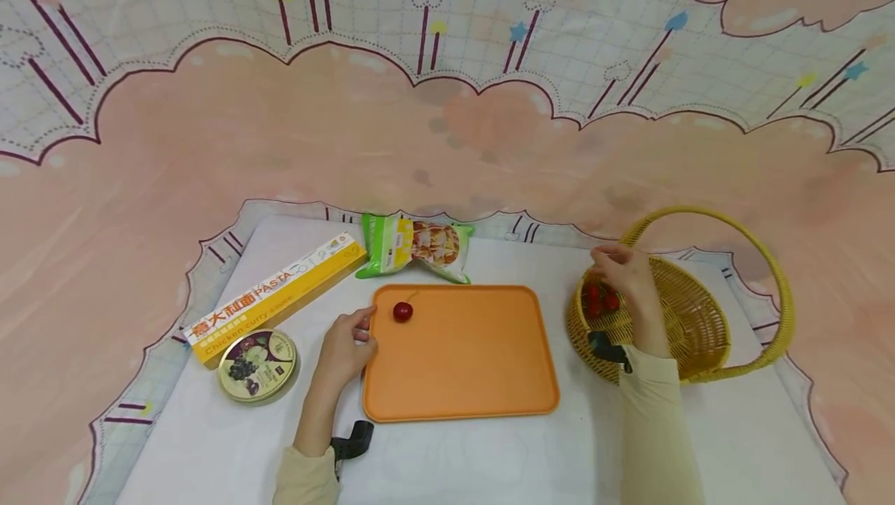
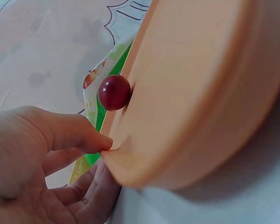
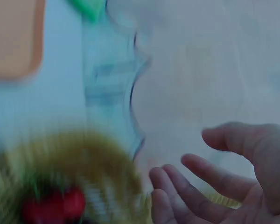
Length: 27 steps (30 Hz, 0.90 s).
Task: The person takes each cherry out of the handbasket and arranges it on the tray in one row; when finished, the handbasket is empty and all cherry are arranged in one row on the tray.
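Pinching the tray [image 1: 461, 357], maybe to stop it sliding, is the left hand [image 1: 346, 346]; the right hand [image 1: 632, 280], fingers apart, holds nothing over the basket [image 1: 692, 318].

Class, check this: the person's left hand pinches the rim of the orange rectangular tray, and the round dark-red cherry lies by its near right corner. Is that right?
The corner is wrong: the head view shows the round dark-red cherry by the far left corner of the orange rectangular tray. The left hand does pinch its rim.
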Each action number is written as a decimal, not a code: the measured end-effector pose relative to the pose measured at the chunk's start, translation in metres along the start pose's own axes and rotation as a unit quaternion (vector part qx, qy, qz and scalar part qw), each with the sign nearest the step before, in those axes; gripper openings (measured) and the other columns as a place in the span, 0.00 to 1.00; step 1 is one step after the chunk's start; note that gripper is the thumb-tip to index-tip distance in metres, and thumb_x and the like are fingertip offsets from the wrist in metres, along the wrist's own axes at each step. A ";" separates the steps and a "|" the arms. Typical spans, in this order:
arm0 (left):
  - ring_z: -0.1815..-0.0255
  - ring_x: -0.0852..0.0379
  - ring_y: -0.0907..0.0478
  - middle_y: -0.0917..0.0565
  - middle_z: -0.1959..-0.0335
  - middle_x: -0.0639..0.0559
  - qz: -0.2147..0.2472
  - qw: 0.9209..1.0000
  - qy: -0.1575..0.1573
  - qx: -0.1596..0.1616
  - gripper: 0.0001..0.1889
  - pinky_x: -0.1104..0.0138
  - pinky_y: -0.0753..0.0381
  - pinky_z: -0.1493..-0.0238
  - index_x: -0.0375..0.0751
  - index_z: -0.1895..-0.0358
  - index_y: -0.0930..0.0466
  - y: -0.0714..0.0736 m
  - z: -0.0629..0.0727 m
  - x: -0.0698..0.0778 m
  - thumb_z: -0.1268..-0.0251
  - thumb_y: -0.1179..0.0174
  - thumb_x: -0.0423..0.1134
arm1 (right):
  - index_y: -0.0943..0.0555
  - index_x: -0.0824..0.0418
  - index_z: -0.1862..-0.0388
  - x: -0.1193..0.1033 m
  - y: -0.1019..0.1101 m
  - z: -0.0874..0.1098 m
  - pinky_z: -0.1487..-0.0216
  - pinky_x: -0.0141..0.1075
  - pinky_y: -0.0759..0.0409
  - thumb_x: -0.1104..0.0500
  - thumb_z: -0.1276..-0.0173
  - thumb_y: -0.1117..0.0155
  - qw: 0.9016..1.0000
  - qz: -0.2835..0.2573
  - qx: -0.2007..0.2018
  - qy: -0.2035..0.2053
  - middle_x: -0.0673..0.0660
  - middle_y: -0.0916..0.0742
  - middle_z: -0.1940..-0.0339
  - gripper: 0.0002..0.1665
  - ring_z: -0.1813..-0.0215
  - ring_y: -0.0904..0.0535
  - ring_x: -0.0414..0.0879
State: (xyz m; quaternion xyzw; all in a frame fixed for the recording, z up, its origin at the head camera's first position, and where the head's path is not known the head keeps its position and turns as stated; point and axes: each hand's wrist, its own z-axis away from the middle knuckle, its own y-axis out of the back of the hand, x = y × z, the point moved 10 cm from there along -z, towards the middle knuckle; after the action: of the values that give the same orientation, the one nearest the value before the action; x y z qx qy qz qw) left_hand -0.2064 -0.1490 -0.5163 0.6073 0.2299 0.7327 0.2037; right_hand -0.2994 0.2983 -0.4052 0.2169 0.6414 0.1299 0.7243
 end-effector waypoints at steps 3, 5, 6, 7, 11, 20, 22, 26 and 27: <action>0.61 0.50 0.25 0.23 0.57 0.42 -0.001 1.000 0.000 0.001 0.29 0.61 0.21 0.58 0.37 0.35 0.25 0.000 -0.001 0.001 0.44 0.40 0.28 | 0.29 0.81 0.39 0.024 0.030 -0.011 0.70 0.27 0.21 0.59 0.28 0.45 0.999 0.022 0.017 -0.022 0.46 0.16 0.71 0.29 0.74 0.21 0.29; 0.61 0.51 0.25 0.23 0.57 0.43 0.000 1.000 0.000 0.001 0.29 0.62 0.22 0.58 0.36 0.35 0.25 0.000 -0.001 0.001 0.44 0.40 0.28 | 0.30 0.82 0.38 0.042 0.045 -0.016 0.72 0.29 0.22 0.59 0.28 0.46 0.998 0.039 0.029 -0.048 0.46 0.18 0.75 0.30 0.77 0.23 0.31; 0.61 0.51 0.25 0.23 0.57 0.43 -0.001 1.000 0.000 0.001 0.29 0.62 0.22 0.58 0.36 0.35 0.25 0.000 -0.001 0.001 0.44 0.40 0.28 | 0.30 0.82 0.39 0.051 0.050 -0.018 0.73 0.30 0.23 0.58 0.28 0.47 0.996 0.047 0.031 -0.066 0.45 0.19 0.78 0.30 0.78 0.25 0.32; 0.61 0.51 0.25 0.23 0.57 0.43 0.000 1.000 0.001 0.001 0.29 0.62 0.22 0.58 0.36 0.35 0.25 0.000 -0.001 0.001 0.44 0.40 0.28 | 0.29 0.82 0.39 0.058 0.055 -0.019 0.74 0.31 0.24 0.57 0.28 0.47 0.994 0.062 0.035 -0.078 0.47 0.19 0.77 0.30 0.77 0.25 0.35; 0.61 0.51 0.24 0.23 0.57 0.43 0.004 1.000 0.002 0.004 0.28 0.61 0.21 0.58 0.36 0.35 0.25 0.000 -0.001 0.001 0.44 0.40 0.27 | 0.20 0.81 0.56 0.074 0.064 -0.021 0.75 0.37 0.28 0.56 0.29 0.46 0.986 0.127 0.036 -0.105 0.58 0.20 0.80 0.24 0.75 0.25 0.48; 0.60 0.50 0.24 0.23 0.57 0.43 0.008 1.000 0.006 0.008 0.28 0.61 0.21 0.58 0.38 0.35 0.24 0.001 -0.001 -0.001 0.44 0.40 0.27 | 0.22 0.76 0.66 0.099 0.051 -0.032 0.79 0.35 0.26 0.60 0.32 0.40 0.983 0.094 -0.020 -0.157 0.53 0.26 0.82 0.16 0.82 0.29 0.43; 0.60 0.50 0.24 0.23 0.57 0.42 0.010 1.000 0.006 0.007 0.28 0.61 0.21 0.59 0.38 0.36 0.24 0.001 -0.001 -0.001 0.45 0.40 0.27 | 0.25 0.80 0.60 0.104 0.049 -0.033 0.77 0.37 0.20 0.60 0.33 0.38 0.983 0.067 -0.015 -0.173 0.59 0.22 0.75 0.19 0.80 0.24 0.43; 0.61 0.50 0.24 0.23 0.57 0.43 0.011 1.000 0.008 0.005 0.28 0.62 0.21 0.59 0.38 0.36 0.24 0.000 0.000 -0.002 0.44 0.39 0.27 | 0.31 0.87 0.49 0.113 0.051 -0.037 0.75 0.40 0.16 0.58 0.38 0.32 0.982 0.054 0.003 -0.180 0.74 0.23 0.59 0.34 0.78 0.20 0.48; 0.60 0.50 0.24 0.23 0.57 0.43 0.011 1.000 0.011 0.005 0.29 0.62 0.21 0.59 0.39 0.35 0.24 0.000 0.000 -0.002 0.44 0.39 0.27 | 0.31 0.87 0.49 0.114 0.051 -0.037 0.75 0.40 0.16 0.58 0.39 0.32 0.982 0.055 0.005 -0.179 0.75 0.24 0.58 0.34 0.78 0.20 0.48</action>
State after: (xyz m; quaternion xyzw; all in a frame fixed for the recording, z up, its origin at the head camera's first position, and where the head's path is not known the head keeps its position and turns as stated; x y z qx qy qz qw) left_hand -0.2062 -0.1503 -0.5185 0.6026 0.2284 0.7407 0.1900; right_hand -0.3151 0.4020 -0.4834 0.2754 0.4888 0.1251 0.8183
